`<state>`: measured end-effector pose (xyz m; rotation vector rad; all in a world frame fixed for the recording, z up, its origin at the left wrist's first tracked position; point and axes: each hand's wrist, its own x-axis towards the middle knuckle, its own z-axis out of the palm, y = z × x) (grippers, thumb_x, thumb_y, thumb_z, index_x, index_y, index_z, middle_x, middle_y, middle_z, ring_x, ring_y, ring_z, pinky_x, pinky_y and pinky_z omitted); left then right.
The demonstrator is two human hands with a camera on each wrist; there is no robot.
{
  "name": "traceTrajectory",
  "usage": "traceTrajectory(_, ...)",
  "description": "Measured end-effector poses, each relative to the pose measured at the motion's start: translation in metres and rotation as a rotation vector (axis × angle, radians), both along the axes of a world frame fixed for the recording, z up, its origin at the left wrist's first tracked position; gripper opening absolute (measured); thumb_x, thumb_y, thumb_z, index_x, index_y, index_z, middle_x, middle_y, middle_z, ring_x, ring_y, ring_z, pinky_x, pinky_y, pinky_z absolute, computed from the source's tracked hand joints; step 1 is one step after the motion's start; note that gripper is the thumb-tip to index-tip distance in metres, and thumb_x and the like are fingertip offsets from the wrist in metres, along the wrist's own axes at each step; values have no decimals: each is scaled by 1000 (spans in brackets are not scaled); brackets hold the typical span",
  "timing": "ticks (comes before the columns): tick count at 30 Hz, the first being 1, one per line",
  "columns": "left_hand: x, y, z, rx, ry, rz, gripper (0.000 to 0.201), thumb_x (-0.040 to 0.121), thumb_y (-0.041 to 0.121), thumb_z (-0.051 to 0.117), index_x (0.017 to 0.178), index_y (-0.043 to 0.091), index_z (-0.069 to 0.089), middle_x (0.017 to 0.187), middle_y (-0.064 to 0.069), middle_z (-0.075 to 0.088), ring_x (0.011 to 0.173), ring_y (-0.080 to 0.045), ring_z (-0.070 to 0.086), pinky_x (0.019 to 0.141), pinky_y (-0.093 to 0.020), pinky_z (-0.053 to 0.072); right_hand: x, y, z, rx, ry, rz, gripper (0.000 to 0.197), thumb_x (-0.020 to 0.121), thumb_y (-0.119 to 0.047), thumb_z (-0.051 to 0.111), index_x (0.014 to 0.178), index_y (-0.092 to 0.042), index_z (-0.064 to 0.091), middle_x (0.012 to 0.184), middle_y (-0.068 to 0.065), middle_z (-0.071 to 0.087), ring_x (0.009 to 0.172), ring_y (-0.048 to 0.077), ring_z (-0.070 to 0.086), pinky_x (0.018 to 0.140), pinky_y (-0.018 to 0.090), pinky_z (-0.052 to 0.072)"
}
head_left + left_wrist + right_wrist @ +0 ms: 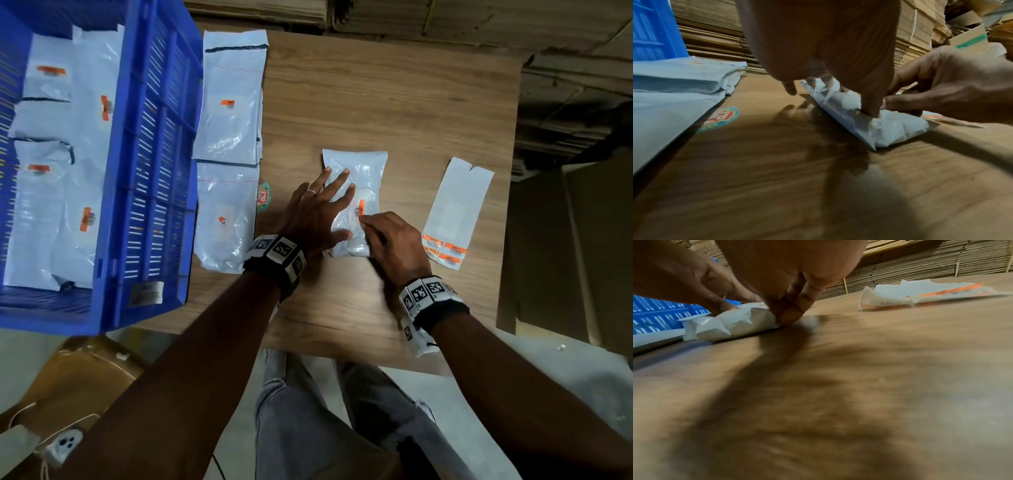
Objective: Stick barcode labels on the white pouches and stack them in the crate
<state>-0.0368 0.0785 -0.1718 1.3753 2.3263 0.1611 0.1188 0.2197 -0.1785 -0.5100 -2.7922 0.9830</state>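
The wood-grain table carries everything. At its left edge stands the blue crate, hard plastic with slotted walls, holding glossy white pouches that bear orange labels. Just right of the crate, along the left edge, lie two more flat, crinkled labelled pouches. Near the right edge rests a long paper label sheet, its few remaining orange barcode stickers at its near end. Mid-table lies the puffy, creased pouch being labelled. The left hand lies spread flat on it, fingers straight, pressing it down. The right hand has its fingertips bunched at the orange barcode label on the pouch's right half; whether it pinches or only presses the label, I cannot tell. Only the head view shows the label. The left wrist view shows the left thumb dimpling the soft pouch; the right wrist view shows the sheet's curled, torn edge.
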Motion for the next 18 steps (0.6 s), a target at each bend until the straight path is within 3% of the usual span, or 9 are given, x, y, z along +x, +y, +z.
traceTrajectory(12, 0, 0, 0, 14, -124, 50, 89, 88, 56, 67, 159, 21, 26, 170, 0, 2, 156, -30, -2, 122, -55, 21, -8, -6, 3, 2, -11, -63, 19, 102, -17, 58, 114, -14, 71, 108, 7, 71, 95, 21, 65, 86, 29, 49)
traceTrajectory(18, -5, -1, -4, 6, -179, 44, 90, 88, 57, 67, 159, 21, 24, 170, 0, 1, 156, -30, -5, 121, -58, 20, -12, -9, 0, -38, -40, -140, 13, 100, -19, 56, 103, -18, 69, 99, 1, 71, 87, 17, 62, 79, 27, 47)
